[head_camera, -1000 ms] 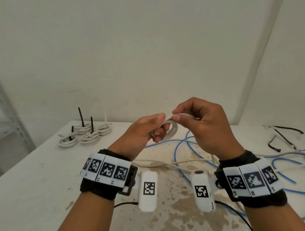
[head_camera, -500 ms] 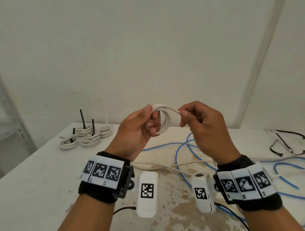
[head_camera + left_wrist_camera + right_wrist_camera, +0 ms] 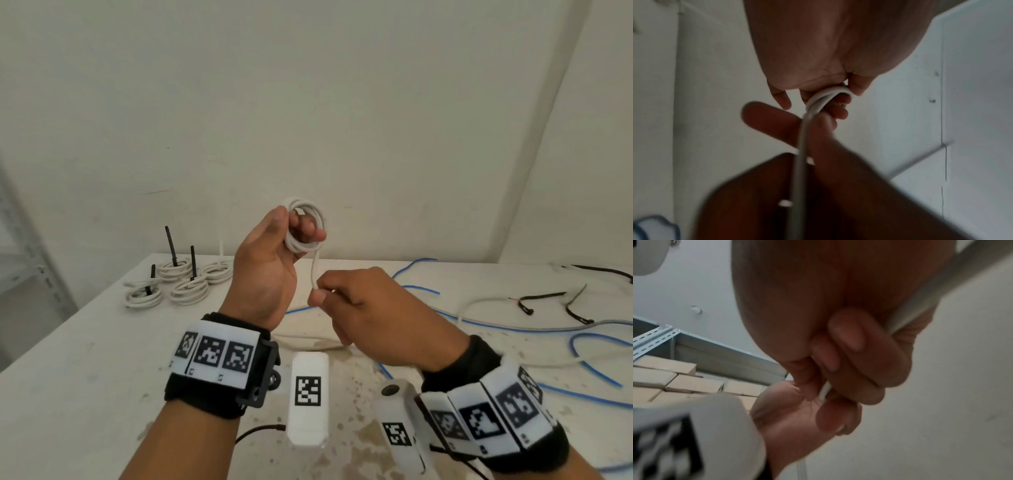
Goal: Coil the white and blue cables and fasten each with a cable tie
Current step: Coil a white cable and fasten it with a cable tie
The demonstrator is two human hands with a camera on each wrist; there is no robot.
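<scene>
A: Hand status?
B: Left hand point(image 3: 270, 263) raised over the table point(image 3: 85, 359), fingers curled through the white cable point(image 3: 306, 228) coil. Right hand point(image 3: 370, 308) just below, pinching its loose tail.
A: Blue cable?
B: Blue cable point(image 3: 582, 342) lies loose on the table, right side.

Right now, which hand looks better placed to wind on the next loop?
Probably the right hand: it pinches the white cable's loose tail just below the coil, which the left hand holds.
</scene>
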